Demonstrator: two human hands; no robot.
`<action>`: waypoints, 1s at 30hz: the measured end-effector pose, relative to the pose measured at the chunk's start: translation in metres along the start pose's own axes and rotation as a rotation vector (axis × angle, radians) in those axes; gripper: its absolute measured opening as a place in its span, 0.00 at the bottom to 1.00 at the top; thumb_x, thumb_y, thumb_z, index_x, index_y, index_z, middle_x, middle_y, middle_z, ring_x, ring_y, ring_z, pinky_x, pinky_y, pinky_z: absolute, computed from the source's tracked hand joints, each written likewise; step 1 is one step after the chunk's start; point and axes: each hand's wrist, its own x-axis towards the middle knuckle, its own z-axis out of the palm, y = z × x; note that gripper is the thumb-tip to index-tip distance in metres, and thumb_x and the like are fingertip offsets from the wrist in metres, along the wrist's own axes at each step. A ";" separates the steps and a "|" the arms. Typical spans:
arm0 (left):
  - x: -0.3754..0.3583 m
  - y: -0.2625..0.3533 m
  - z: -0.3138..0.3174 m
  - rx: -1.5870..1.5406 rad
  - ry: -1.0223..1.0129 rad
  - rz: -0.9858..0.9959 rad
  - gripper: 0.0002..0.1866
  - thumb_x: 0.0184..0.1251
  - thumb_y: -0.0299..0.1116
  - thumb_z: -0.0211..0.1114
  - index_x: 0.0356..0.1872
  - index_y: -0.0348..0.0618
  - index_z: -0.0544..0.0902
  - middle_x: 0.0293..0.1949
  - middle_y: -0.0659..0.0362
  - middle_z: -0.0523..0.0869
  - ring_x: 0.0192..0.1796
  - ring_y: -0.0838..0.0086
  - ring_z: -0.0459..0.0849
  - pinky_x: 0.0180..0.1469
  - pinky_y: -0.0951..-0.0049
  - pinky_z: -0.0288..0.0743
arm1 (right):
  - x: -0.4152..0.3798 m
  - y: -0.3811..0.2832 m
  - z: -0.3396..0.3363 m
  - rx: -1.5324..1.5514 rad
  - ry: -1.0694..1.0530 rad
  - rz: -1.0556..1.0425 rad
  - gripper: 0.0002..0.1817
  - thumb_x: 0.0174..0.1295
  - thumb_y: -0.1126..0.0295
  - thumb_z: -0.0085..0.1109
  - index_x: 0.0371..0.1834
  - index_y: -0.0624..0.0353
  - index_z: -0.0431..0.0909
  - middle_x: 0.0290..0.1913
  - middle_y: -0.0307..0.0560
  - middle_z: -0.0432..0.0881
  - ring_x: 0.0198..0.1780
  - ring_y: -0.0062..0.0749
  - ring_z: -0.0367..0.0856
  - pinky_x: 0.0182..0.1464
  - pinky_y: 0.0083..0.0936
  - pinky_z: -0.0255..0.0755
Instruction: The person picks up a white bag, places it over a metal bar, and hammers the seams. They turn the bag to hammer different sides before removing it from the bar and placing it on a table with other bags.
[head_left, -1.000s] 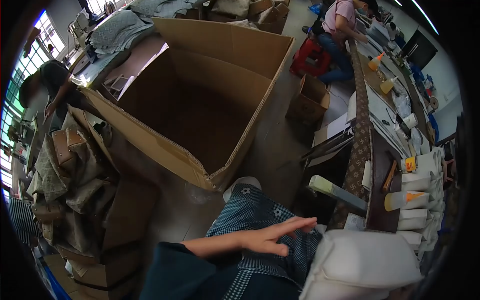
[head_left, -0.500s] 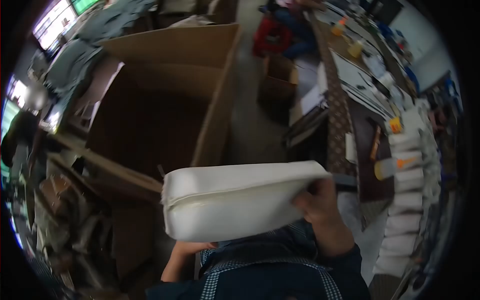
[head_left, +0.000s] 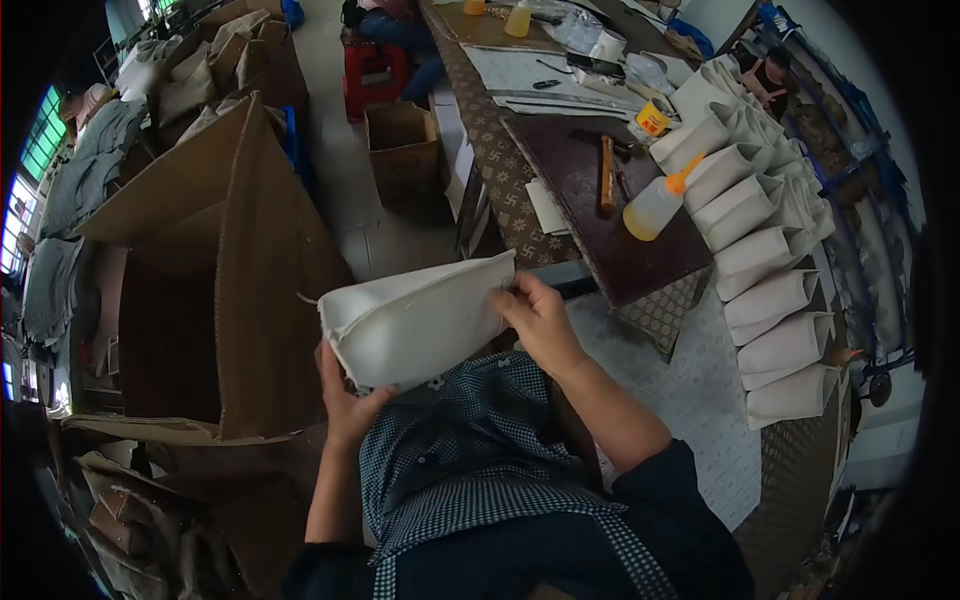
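A white, pouch-like sewn piece (head_left: 415, 318) with a raised seam along it is held in front of my apron, tilted up toward the right. My left hand (head_left: 347, 400) grips its lower left end, thumb along the bottom edge and fingers partly hidden behind. At the right end, my right hand (head_left: 540, 322) pinches the edge between thumb and fingers. A loose thread sticks out at the piece's upper left corner. Beyond my right hand lies a dark red board (head_left: 640, 265) bearing a wooden-handled hammer (head_left: 607, 175) and a glue bottle (head_left: 652, 210) with an orange nozzle.
A large open cardboard box (head_left: 275, 290) stands on the left. Several similar white pieces (head_left: 765, 260) are lined up on the table's right side, near a yellow jar (head_left: 653, 118). Ahead are a smaller box (head_left: 402, 160), a red stool (head_left: 375, 75) and a seated person.
The view has swung right, bringing the table and row of white pieces nearer the middle. My left hand now shows gripping the piece's left end; my right hand has shifted along its right edge.
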 end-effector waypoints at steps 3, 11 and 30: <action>0.036 -0.020 0.040 0.080 -0.168 -0.009 0.60 0.46 0.54 0.84 0.77 0.37 0.60 0.69 0.48 0.67 0.72 0.58 0.68 0.73 0.58 0.65 | 0.004 0.029 -0.052 0.046 0.090 0.026 0.16 0.75 0.60 0.60 0.46 0.65 0.81 0.29 0.32 0.78 0.31 0.12 0.69 0.33 0.17 0.66; 0.032 -0.026 0.052 0.100 -0.347 -0.120 0.62 0.48 0.58 0.84 0.78 0.40 0.56 0.72 0.47 0.67 0.73 0.57 0.69 0.74 0.56 0.67 | -0.003 0.043 -0.079 -0.039 0.042 0.012 0.17 0.77 0.61 0.56 0.37 0.66 0.82 0.24 0.40 0.81 0.27 0.19 0.81 0.32 0.22 0.77; 0.041 0.047 0.055 0.598 -0.055 0.503 0.20 0.55 0.27 0.76 0.50 0.42 0.82 0.59 0.51 0.79 0.66 0.53 0.77 0.63 0.58 0.79 | -0.006 0.040 -0.064 -0.542 0.139 -0.225 0.09 0.60 0.70 0.66 0.32 0.62 0.76 0.27 0.54 0.84 0.30 0.51 0.85 0.33 0.40 0.76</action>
